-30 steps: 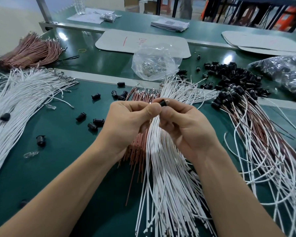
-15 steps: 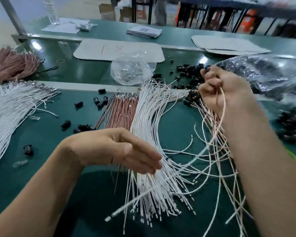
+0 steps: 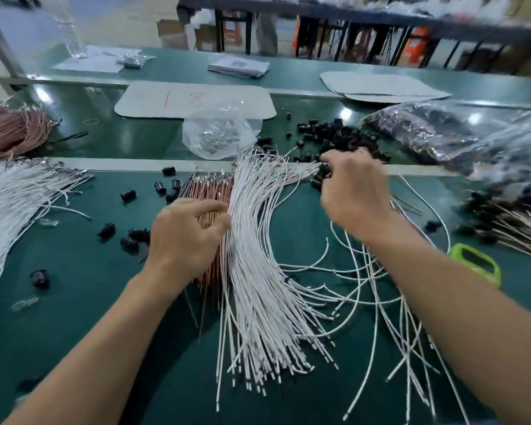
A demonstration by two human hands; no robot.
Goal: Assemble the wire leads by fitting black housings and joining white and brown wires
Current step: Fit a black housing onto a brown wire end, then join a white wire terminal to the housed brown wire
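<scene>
Fingers of the left hand [image 3: 184, 240] are curling down onto the seam where the brown wires [image 3: 209, 191] are lying against the left side of the white wire bundle [image 3: 258, 271]. Thumb and forefinger are nearly meeting there, but whether a single wire is pinched between them cannot be told. The right hand [image 3: 356, 191] is hovering just past the bundle's far right corner with its fingers curled tight. One black housing [image 3: 323, 170] is showing at the fingertips, but the knuckles are hiding the contact, so a firm hold cannot be confirmed.

Half a second ago this hand was lifted high, trailing a white lead off to the right. Now it is sitting lower and no wire is hanging from it. That lead is probably lying among the loose leads [image 3: 380, 302] fanning out to the right of the bundle. The left hand, then open above the bundle, is now digging in. A second ago both hands were pressing together on one housing over the bundle. One lead therefore appears finished and the next is starting.

The housing pile [image 3: 344, 139] is spreading beyond the bundle's far end, behind the right hand. A clear bag [image 3: 221, 130] is sitting just behind the bundle's tips.
</scene>
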